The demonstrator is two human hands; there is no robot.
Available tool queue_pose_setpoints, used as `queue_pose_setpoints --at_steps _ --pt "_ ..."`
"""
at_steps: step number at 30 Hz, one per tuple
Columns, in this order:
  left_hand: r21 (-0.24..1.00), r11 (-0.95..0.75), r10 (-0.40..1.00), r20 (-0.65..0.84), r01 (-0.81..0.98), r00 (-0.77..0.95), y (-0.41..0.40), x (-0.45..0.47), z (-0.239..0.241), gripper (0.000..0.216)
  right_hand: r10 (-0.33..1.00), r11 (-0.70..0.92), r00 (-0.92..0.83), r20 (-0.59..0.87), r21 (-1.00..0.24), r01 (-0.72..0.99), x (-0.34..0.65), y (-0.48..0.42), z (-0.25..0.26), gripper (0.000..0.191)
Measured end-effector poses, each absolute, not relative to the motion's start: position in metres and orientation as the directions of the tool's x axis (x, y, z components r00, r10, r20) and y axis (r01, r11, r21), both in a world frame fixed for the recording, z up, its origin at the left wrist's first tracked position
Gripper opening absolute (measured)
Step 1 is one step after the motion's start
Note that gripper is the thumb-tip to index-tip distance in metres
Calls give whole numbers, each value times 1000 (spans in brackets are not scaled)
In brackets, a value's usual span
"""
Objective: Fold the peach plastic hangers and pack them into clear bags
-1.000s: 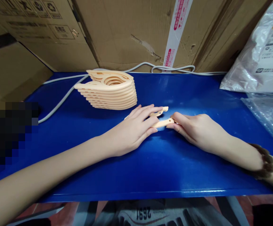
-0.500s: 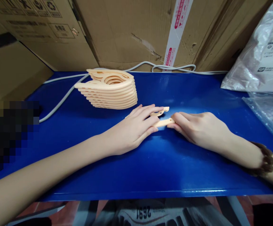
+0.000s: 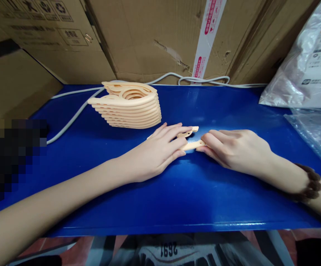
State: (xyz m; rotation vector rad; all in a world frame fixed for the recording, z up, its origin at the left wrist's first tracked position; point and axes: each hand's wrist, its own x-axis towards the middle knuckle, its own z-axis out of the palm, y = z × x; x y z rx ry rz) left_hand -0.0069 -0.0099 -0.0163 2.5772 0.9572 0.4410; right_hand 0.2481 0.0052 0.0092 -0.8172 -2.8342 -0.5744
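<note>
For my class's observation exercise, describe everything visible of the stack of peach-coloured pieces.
The stack of peach-coloured pieces looks like smooth plastic: many similar pieces in layers, with a rounded right end, narrower left tips and an opening between. The pile leans, its upper layers reaching farther left. It rests on the blue table, beyond the left hand; no hand holds it.

Moderate, uneven light was brightest at mid-frame, where glossy glare whitened the blue tabletop [image 3: 154,207] around the beige plastic part [image 3: 192,145]; a thinner streak shone along the front edge, lower right. Soft shadow pooled beneath the right hand [image 3: 240,149]. The cardboard box [image 3: 52,66] at upper left looked dim, its print softly blurred, while the plastic bag [image 3: 296,77] at upper right caught pale reflections. Wide-angle distortion stretched the left forearm [image 3: 66,199] toward the lower-left corner, and coarse pixel blocks obscured the left edge.
</note>
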Motion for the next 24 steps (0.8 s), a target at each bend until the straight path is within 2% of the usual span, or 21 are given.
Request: queue_pose_setpoints --at_steps 5,13,24 --pt "438 -704 673 160 559 723 -9 -6 -17 36 479 783 -840 253 308 540 249 4 9 46" --pt "417 -718 658 146 558 738 -9 -7 -15 36 424 762 -861 282 403 507 249 5 9 45" --pt "404 -746 622 136 530 771 -8 -9 -14 33 400 816 -874 276 326 477 252 7 10 42"
